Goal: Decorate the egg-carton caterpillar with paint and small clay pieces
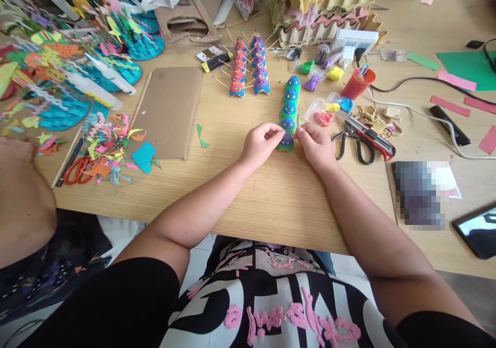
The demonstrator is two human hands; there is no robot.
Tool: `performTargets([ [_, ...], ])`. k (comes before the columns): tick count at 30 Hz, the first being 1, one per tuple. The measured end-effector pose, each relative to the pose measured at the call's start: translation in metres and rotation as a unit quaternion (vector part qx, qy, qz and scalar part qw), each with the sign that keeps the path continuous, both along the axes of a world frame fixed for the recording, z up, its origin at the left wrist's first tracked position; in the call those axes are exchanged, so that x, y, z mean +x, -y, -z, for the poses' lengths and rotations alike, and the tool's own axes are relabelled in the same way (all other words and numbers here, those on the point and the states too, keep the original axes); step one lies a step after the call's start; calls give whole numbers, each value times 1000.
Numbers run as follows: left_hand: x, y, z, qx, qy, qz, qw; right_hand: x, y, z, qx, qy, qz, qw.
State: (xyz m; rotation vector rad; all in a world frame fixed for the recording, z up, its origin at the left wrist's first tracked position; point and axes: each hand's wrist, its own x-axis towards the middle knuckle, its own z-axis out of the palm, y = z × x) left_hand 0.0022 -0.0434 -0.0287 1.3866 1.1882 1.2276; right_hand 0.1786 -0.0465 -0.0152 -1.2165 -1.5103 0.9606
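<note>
A blue and green egg-carton caterpillar with small faces on its humps stands upright on the table before me. My left hand is closed in a pinch at the left side of its near end. At the right side, my right hand is also pinched, its fingertips close against the caterpillar. A thin blue sliver shows just above those fingertips; what they hold is too small to make out. Farther back stand a red egg-carton caterpillar and a purple one, both with thin sticks poking out sideways.
Right of my hands lie black-handled pliers, a red cutter, bagged clay and an orange cup. Left are cardboard, paper scraps, and red scissors. Another person's arm rests at far left. Egg trays are stacked behind.
</note>
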Motion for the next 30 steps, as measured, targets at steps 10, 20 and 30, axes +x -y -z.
performTargets([
  [10, 0, -1, 2, 7, 4, 0, 1000, -3, 2, -2, -23, -3, -11, 1000],
  [20, 0, 0, 2, 5, 4, 1, 1000, -1, -2, 7, -20, -21, -20, 999],
  [30, 0, -2, 4, -6, 23, 7, 1000, -1, -2, 9, -15, -18, -18, 1000],
])
